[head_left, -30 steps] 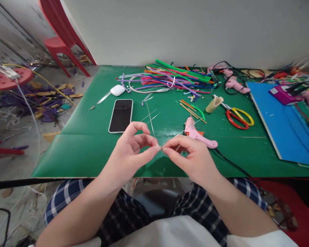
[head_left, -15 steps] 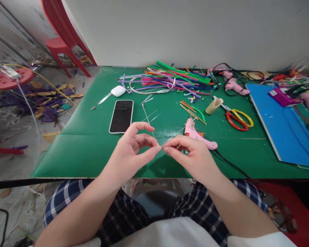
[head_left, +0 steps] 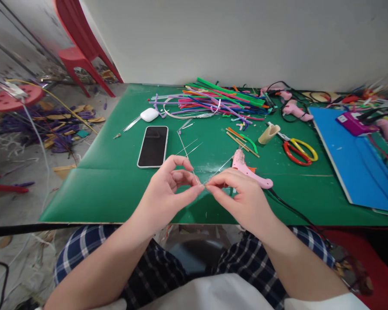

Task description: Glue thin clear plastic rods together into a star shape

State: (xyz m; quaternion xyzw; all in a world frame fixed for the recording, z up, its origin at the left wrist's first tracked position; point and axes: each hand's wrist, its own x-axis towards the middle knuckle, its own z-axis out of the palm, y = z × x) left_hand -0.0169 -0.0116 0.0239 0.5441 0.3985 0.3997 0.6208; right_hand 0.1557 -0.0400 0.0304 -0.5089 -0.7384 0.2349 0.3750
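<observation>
My left hand [head_left: 173,191] is closed in a pinch on a thin pale wire [head_left: 185,150]. From these fingertips the wire slants up and away to the left, with a small purple bit at its far end. My right hand [head_left: 241,196] pinches a thin pale strand [head_left: 224,164] that runs up to the right, past the nozzle of a pink glue gun [head_left: 250,172]. The two sets of fingertips almost meet above the green table [head_left: 97,189]. Whether wire and strand are one piece is hidden by the fingers. Beyond my hands lie two loose thin wires [head_left: 191,149].
A phone [head_left: 153,146] and a white earphone case [head_left: 149,114] lie to the left. Pipe cleaners [head_left: 213,101] are heaped at the back. Short sticks [head_left: 241,140], a pale tube [head_left: 269,133], scissors [head_left: 299,150] and a blue board [head_left: 352,159] are on the right.
Both hands, still pinching, have shifted very slightly to the right and toward me. Nothing on the table has visibly moved.
</observation>
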